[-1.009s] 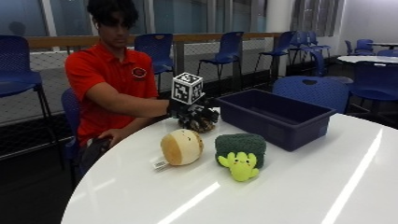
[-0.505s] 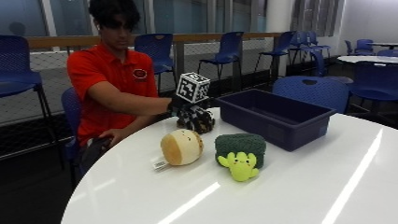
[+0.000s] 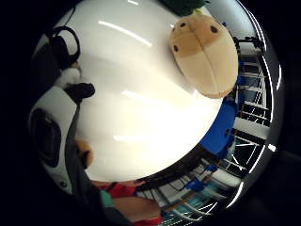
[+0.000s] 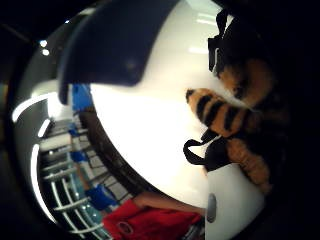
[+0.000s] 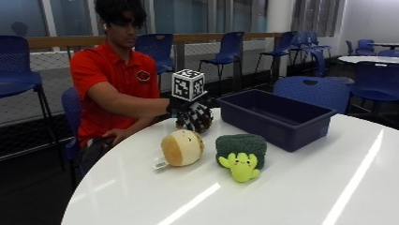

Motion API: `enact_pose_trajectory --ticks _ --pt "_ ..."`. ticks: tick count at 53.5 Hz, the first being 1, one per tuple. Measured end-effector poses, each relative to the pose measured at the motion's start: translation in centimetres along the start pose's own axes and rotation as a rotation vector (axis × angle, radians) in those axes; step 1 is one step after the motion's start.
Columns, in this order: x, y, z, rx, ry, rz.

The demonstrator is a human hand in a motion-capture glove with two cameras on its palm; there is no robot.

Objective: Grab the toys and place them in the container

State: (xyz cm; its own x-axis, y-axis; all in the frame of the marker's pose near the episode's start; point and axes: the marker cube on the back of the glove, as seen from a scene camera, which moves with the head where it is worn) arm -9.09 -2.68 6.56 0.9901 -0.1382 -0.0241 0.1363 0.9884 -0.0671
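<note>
The gloved right hand (image 5: 187, 111) hangs above the white bench (image 5: 299, 187), its fingers curled round a striped toy (image 5: 195, 118) that dangles beneath it clear of the surface. From the outside view the toy reads only as a dark and pale patterned lump, most of it hidden by the glove; the thumb side palm view shows orange fur with black bands (image 4: 225, 117) pressed against the palm, so it is probably a tiger, though no face or limbs can be made out. Just beside the hand, on its far side from the person, stands the dark blue container (image 5: 274, 117); its inside is hidden from the outside view, and in the thumb side palm view only one rounded corner (image 4: 120, 45) shows, cut off by the edge. Below and in front of the hand lies a round tan plush toy (image 5: 182, 147) with a label at its side, and next to that, further from the hand, a green broccoli toy (image 5: 240, 152) with a yellow-green face. The little finger side palm view shows the tan toy (image 3: 204, 54) on the bench, the broccoli only a sliver at the rim. The person's other hand is mostly hidden below the bench edge
</note>
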Motion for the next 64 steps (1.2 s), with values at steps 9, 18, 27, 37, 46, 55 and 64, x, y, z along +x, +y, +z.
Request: enact_pose_trajectory --ticks 9,18,27,37,46,55,64 --pt "1.4 -1.9 -3.4 0.039 -0.065 -0.008" --pt "0.6 -5.1 -8.1 0.108 -0.077 0.010" --pt "-1.1 -7.9 -12.2 0.155 -0.043 0.005" --pt "-3.1 -11.3 -16.4 0.213 -0.001 0.001" --pt "-7.1 -13.4 -18.4 0.256 -0.026 -0.130" --pt "-11.5 -15.6 -18.9 0.327 -0.015 -0.217" --pt "-14.1 -16.5 -18.4 0.364 -0.018 -0.236"
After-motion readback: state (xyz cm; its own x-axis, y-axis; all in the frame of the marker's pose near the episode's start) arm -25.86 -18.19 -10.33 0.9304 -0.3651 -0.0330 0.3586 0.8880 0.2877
